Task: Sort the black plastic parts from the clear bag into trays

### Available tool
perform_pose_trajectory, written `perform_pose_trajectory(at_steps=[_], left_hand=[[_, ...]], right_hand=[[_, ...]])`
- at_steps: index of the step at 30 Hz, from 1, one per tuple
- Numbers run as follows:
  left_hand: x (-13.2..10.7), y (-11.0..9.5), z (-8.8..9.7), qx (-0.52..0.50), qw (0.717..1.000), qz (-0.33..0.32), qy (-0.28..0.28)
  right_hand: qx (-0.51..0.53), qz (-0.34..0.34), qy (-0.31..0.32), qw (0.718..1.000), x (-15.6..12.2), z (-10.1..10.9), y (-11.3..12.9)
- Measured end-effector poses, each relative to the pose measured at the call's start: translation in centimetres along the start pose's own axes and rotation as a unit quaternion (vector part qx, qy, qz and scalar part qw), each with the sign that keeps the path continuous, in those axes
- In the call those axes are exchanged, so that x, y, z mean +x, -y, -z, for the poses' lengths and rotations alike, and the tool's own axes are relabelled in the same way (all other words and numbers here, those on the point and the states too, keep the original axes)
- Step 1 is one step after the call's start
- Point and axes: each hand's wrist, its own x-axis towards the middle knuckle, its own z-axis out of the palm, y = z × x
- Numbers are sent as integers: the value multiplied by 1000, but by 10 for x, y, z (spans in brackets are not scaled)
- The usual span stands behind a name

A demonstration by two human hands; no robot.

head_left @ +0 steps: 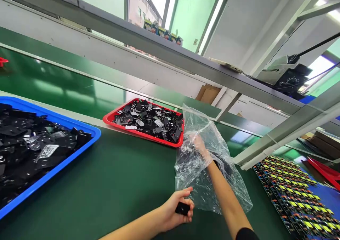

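Note:
My left hand (177, 211) is closed around a small flat black plastic part (182, 208), low in the middle of the view. To its right lies a large clear plastic bag (204, 194), crumpled and spread over the green table. My right hand (198, 144) reaches far into this bag, and its fingers are blurred by the wrinkled film. Dark parts (224, 164) show through the plastic around the right wrist. Just left of the bag, touching or nearly touching it, sits a red tray (148, 138) heaped with small black and grey pieces (156, 121).
A blue tray (77, 161) full of larger black parts stands at the left on the green table (114, 176). Several stacked circuit boards (294, 201) lie at the right, beyond a slanted metal post (255, 151). Overhead runs a shelf beam (193, 59).

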Motion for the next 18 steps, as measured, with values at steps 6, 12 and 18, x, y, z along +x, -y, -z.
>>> perform_pose_trajectory(at_steps=[6, 12, 18], left_hand=[[5, 3, 5, -23, 1000, 0, -9], [1, 1, 0, -18, 1000, -5, -18], [-2, 1, -3, -14, 1000, -4, -22]], right_hand=[[42, 116, 99, 987, 21, -11, 29], [40, 168, 177, 969, -6, 23, 32], [8, 215, 116, 970, -22, 40, 24]])
